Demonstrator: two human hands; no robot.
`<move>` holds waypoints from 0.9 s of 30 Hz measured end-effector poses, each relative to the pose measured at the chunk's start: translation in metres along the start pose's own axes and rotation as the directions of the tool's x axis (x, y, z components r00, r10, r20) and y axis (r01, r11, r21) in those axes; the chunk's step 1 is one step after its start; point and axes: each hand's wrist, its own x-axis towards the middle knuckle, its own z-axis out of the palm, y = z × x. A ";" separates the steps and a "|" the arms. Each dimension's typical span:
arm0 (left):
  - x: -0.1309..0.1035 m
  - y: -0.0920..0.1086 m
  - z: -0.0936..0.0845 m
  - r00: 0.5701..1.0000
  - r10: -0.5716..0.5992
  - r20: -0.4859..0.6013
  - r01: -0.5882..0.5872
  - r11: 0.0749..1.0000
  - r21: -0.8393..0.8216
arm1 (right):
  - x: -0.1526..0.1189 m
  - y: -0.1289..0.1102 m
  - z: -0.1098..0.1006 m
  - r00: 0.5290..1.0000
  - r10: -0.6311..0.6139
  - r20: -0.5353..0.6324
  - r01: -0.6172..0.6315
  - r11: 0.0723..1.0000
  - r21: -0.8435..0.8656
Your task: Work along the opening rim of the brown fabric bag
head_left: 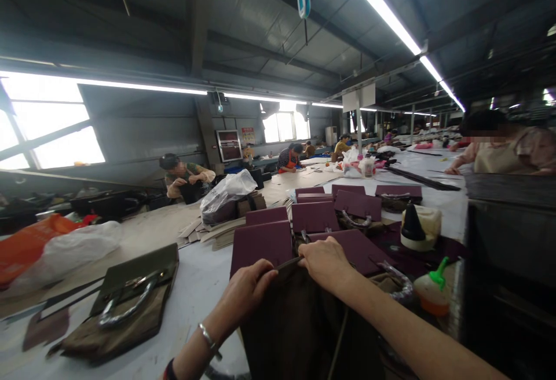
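Note:
A dark brown handbag body [286,322] stands in front of me at the table's edge. My left hand [251,287] pinches its upper edge between thumb and fingers. Close by, my right hand [325,264] grips the same edge a little farther right. The lower part of the bag runs out of the picture. To the left lies an olive and brown handbag [130,299], its curved handle [130,304] wrapped in clear plastic. Just beyond my hands are several handbags with plum flaps, one flap [263,245] close behind my left hand.
A glue bottle with a green spout [434,287] and a cream container with a black cone [419,229] stand at the right. Clear plastic [228,192] covers a pile behind the bags. An orange bag [39,247] lies far left. Co-workers sit around the tables, one [508,142] at right.

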 end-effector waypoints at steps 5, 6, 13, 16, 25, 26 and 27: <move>-0.020 -0.022 -0.009 0.996 -0.073 0.056 0.084 0.970 -0.227 | 0.000 0.002 0.002 1.000 0.006 0.000 -0.006 1.000 0.018; -0.023 -0.027 -0.008 0.992 -0.104 0.067 0.120 0.938 -0.325 | 0.000 0.002 0.002 1.000 0.006 0.001 -0.006 1.000 0.021; -0.032 -0.035 0.003 0.972 -0.231 0.052 0.220 0.799 -0.560 | 0.002 0.002 0.006 1.000 0.013 -0.016 -0.012 1.000 0.024; -0.031 -0.031 0.005 0.964 -0.266 0.024 0.230 0.783 -0.578 | -0.001 0.002 0.007 0.998 0.031 -0.049 -0.031 0.999 0.009; -0.035 -0.022 0.007 0.946 -0.322 -0.030 0.253 0.794 -0.553 | -0.012 0.007 0.009 0.992 -0.044 -0.117 0.036 0.997 -0.070; -0.035 -0.022 0.006 0.946 -0.324 -0.031 0.255 0.798 -0.546 | -0.014 0.007 0.009 0.991 -0.063 -0.122 0.053 0.995 -0.084; -0.035 -0.022 0.006 0.945 -0.326 -0.031 0.259 0.801 -0.539 | -0.015 0.007 0.009 0.988 -0.082 -0.127 0.070 0.992 -0.101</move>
